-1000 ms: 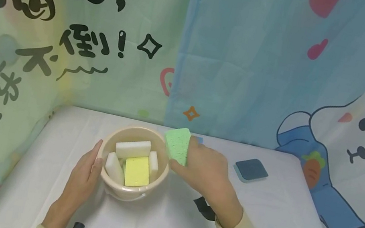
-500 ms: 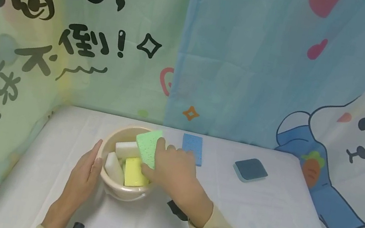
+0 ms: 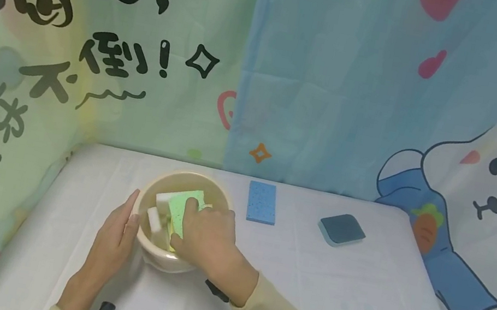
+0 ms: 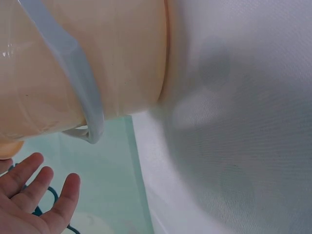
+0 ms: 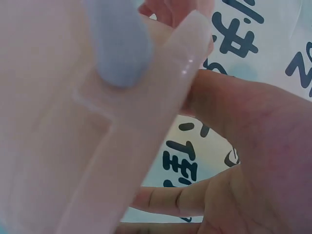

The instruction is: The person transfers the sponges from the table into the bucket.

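A cream bucket point(image 3: 162, 263) stands on the white-covered table in the head view. My left hand point(image 3: 113, 236) rests against its left side, thumb near the rim. The left wrist view shows that hand's fingers point(image 4: 63, 202) extended beside the bucket wall point(image 4: 131, 53) and its grey handle point(image 4: 80, 73). Inside the bucket, my right hand point(image 3: 213, 243) pinches a light green sponge point(image 3: 179, 209) between thumb and fingers. White sponge blocks point(image 3: 154, 220) lie around it, and a yellow sponge is mostly hidden underneath. In the right wrist view, the bucket rim hides the right fingertips.
A flat blue sponge point(image 3: 262, 203) lies right of the bucket, near the table's back edge. Farther right sits a dark blue-grey sponge point(image 3: 341, 230). Printed cloth point(image 3: 321, 79) hangs behind the table.
My right hand has carried the green sponge leftward from beside the rim and down into the bucket. The blue sponge is uncovered. The left hand has stayed in place.
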The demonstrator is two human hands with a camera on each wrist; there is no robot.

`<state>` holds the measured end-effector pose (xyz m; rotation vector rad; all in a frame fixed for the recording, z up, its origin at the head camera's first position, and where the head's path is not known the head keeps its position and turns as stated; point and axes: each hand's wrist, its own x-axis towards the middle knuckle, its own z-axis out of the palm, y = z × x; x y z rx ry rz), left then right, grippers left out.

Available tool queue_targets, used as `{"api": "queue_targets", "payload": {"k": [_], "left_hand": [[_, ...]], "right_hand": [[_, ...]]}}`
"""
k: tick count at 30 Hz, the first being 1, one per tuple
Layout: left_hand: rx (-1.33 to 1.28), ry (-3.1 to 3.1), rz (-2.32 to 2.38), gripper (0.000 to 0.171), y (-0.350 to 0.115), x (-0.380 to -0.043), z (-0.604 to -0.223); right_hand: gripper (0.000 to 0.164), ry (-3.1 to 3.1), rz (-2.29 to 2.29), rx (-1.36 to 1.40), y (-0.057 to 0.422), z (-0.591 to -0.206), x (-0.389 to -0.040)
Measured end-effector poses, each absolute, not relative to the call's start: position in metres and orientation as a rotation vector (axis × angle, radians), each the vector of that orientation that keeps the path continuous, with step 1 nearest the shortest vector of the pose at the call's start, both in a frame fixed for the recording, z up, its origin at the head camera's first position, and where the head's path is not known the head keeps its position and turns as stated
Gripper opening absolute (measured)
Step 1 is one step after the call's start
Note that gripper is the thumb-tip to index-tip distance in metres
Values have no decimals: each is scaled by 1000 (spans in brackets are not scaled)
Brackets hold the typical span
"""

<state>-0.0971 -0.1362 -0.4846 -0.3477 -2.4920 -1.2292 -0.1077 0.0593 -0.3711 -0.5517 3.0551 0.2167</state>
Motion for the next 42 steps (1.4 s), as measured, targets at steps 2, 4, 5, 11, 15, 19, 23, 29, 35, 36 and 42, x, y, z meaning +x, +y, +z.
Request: {"api": "queue_targets", "payload": {"k": [2,4,5,11,15,19,23,29,35,36,42], "left_hand": [[-346,-2499,-1230,50,-136,-97,-484],[-345,-2505,-1231,50,-136,-97,-483],[-345,-2505,-1232,50,-136,-97,-483],[-350,-2498,-1239,50,-137,-99,-484],[-369,-2488,-1248,50,-137,-98,-485],[-374,-2483,-1236,49,-137,-98,-485],[-363,-2488,-1229,49,-137,-98,-486],[-351,-2512,-1245,50,-136,-97,-486],[-347,-2516,-1244,50,-136,-98,-485],[-348,-2515,-1245,50,-136,-98,-485],[-350,-2498,-1247,49,-136,-98,-484]], "right_hand": [[54,3065,234,-552,59,-371,-107],[53,3072,233,-550,59,-370,-106],[53,3079,227,-551,59,-369,-106],[50,3143,206,-630,58,-362,-103],[50,3123,241,-671,57,-360,-102],[49,3063,250,-657,55,-359,-103],[51,3023,241,-625,53,-362,-106],[58,3017,251,-591,53,-370,-111],[53,3015,221,-639,62,-366,-113],[52,3012,195,-645,65,-365,-113],[39,3041,24,-679,91,-361,-119]]}}
